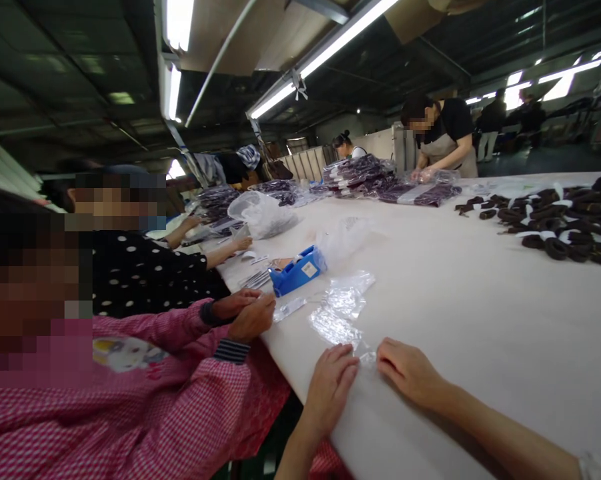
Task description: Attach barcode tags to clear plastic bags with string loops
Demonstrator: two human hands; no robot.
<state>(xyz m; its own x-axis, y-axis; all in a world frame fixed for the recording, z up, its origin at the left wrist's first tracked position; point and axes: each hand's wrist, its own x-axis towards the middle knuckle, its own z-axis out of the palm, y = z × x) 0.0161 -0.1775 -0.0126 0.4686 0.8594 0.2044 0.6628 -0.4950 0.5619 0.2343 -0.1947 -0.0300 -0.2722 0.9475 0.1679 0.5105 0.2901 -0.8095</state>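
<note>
As both hands (330,390) (410,373) rest flat, clear bags (337,313) just beyond

1. A clear plastic bag (336,327) lay flat on the white table top, near its front edge, glossy and crinkled, its near corner between the fingertips of the two hands.
2. It was empty as far as could be seen, and lay askew, running up and to the left from that corner.
3. A second clear plastic bag (349,291), just as crinkled, lay flat just behind it, overlapping its far end.
</note>
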